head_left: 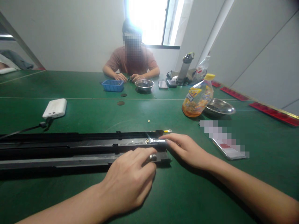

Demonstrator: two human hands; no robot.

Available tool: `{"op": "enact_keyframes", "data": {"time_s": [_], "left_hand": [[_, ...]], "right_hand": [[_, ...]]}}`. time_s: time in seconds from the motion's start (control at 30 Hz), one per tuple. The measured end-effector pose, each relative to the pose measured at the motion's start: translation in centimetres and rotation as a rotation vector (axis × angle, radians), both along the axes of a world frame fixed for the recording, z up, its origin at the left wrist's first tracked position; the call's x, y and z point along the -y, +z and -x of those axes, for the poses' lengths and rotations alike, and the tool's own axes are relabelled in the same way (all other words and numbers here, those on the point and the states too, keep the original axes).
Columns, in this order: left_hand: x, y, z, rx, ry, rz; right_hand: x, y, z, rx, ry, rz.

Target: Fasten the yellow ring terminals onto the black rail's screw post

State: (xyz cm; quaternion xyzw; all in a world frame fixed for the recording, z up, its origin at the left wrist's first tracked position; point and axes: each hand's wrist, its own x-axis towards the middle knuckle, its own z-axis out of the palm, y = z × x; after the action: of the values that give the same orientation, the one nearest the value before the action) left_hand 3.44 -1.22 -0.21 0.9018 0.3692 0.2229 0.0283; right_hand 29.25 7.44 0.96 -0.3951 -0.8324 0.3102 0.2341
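Note:
Long black channel-shaped rails [91, 144] lie side by side across the table. A small wrench [157, 141] rests along the middle rail, its ring end around a small brass-coloured piece. My right hand [187, 149] is closed at the rail's right end, thumb and fingers pinching the wrench's other end. My left hand [133, 177] lies over the nearest rail with curled fingers. Between its thumb and forefinger shows a small shiny metal piece [152, 157], whose kind I cannot make out. A yellow-sleeved ring terminal [168, 131] sticks out past the far rail.
Beyond the rails lies a small brass ring [149, 121]. A white box with a cable [55, 108] sits left. To the right are a drink bottle [196, 98], a metal bowl [220, 107] and a phone [227, 146]. Opposite, a person [132, 60] works behind a blue basket [113, 85] and another bowl [144, 85].

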Motion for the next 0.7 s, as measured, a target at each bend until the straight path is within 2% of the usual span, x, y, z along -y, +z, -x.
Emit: {"op": "enact_keyframes", "data": {"time_s": [0.7], "left_hand": [[-0.04, 0.02, 0.01, 0.011, -0.015, 0.002]], "right_hand": [[-0.09, -0.18, -0.08, 0.007, -0.002, -0.005]]}}
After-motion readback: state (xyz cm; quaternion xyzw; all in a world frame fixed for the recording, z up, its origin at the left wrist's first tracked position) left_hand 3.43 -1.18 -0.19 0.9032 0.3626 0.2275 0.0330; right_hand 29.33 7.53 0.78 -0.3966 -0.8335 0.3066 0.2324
